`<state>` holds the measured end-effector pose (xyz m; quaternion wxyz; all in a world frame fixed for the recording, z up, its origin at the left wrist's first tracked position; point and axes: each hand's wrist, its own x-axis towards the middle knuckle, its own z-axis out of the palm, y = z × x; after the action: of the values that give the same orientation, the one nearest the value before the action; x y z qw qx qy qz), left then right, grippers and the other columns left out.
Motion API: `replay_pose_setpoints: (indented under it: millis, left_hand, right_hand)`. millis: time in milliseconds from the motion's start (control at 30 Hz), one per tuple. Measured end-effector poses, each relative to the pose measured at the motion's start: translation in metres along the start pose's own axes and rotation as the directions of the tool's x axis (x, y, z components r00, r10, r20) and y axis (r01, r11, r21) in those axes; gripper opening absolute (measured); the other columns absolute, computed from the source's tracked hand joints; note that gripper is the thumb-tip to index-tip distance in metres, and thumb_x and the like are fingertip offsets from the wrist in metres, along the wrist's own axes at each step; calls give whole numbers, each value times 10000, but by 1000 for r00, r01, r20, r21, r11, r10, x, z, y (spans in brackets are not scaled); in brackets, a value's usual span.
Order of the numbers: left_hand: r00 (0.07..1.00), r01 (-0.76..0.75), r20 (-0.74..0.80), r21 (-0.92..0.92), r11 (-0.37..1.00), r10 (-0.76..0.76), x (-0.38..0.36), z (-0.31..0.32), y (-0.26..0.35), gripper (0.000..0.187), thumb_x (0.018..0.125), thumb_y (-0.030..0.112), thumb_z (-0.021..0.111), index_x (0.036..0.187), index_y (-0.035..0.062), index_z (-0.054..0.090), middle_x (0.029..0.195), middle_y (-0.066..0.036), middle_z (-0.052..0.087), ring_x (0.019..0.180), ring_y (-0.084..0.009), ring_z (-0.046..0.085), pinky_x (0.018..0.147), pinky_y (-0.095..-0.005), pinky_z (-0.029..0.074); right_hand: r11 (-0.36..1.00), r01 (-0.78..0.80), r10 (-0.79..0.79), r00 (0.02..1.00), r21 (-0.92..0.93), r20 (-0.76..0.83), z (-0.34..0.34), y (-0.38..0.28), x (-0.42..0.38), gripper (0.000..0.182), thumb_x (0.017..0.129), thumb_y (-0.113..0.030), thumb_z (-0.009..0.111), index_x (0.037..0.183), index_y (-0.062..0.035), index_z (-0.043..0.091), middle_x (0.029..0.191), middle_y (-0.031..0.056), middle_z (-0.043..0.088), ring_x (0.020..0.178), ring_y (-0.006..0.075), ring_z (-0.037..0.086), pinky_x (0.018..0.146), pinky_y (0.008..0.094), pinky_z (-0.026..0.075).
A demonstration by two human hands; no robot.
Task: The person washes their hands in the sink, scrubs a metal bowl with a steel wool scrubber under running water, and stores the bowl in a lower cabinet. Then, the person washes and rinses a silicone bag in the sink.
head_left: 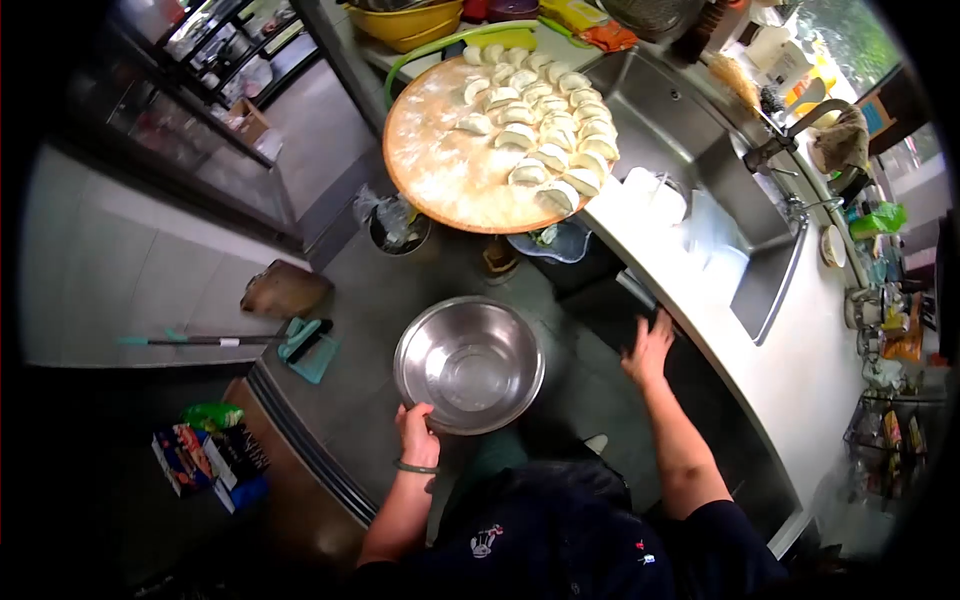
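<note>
My left hand (pixel 417 436) grips the near-left rim of a wide stainless steel basin (pixel 470 365), fingers closed on its edge. Nothing shows inside the basin, and it is held above the floor in front of my body. On the right, my right hand (pixel 651 347) is held beside the counter's front edge, its fingers apart and nothing in them. Beyond the basin, a round wooden board (pixel 440 150) dusted with flour carries several dumplings (pixel 552 135), gathered mostly on its right side.
A metal sink (pixel 655 105) is set into the white counter (pixel 720 340) on the right. A lined bin (pixel 400 232) and a dustpan (pixel 318 357) stand on the floor. Yellow bowls (pixel 405 25) sit behind the board. Boxes (pixel 210 460) lie at lower left.
</note>
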<state>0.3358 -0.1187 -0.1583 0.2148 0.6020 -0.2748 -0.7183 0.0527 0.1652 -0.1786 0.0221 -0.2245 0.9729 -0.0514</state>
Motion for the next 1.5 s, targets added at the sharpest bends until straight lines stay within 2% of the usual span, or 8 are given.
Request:
replay_pose_setpoints:
  millis: [267,467,567,767,833,1033,1300,1500]
  left_hand:
    - [994,3,113,-72,997,5,11,22,-10,179,596,-16,532,711,118,506,613,47,469,541,-61,414,497,-211,325]
    - [993,16,120,5,1000,-16,22,38,-50,314,592,-50,480,879,56,547,819,-23,557,718,-158,533,609,-253,434]
    - [984,86,153,55,995,-94,27,52,-76,378,598,-47,496,959,61,528,896,-46,543,757,-175,516,605,-264,415]
    - [982,99,150,117,988,-116,44,82,-148,358,628,-78,507,957,56,552,919,-41,570,836,-178,544,698,-278,450]
    - [985,56,156,145,988,-79,52,92,-179,334,636,-85,496,943,35,549,904,-34,577,817,-154,540,704,-257,430]
    - [966,20,247,213,977,-74,66,120,-249,280,653,-125,463,884,3,555,861,-37,585,778,-124,536,716,-239,420]
    - [947,-69,318,361,930,-53,94,176,-285,317,661,-101,492,956,-10,562,918,-70,602,840,-148,543,745,-261,412]
    - [833,-292,552,399,869,27,95,229,-283,257,718,-59,534,971,-17,549,927,-76,599,852,-146,542,754,-273,411]
  right_hand:
    - [922,370,-382,916,112,121,-47,-7,-123,420,625,-187,618,1010,-58,511,907,147,489,900,307,476,823,410,355]
    - [968,200,-245,603,153,759,-86,-2,-130,240,772,-309,544,872,-92,526,760,123,597,778,315,585,606,429,484]
    - [888,236,-420,767,395,485,-81,8,-94,231,772,-297,561,897,-104,573,834,137,594,760,317,587,618,416,490]
    - [907,-269,-106,599,325,794,94,84,-42,676,818,-608,355,1224,-76,445,1188,203,487,1078,341,483,934,407,357]
    - [498,-797,-94,343,343,935,143,92,-37,890,752,-736,277,1305,-41,329,1225,180,463,1055,305,513,804,399,472]
    - [395,-898,12,215,193,977,201,117,-11,918,728,-750,313,1246,2,402,1195,183,470,1083,303,474,767,389,498]
    - [648,-761,195,131,-28,972,227,161,-1,821,723,-576,573,1252,27,399,1320,168,356,1165,269,398,873,346,429]
    - [606,-783,416,461,140,784,240,182,13,508,819,-362,566,1184,-17,495,1051,122,579,919,238,558,803,333,440]
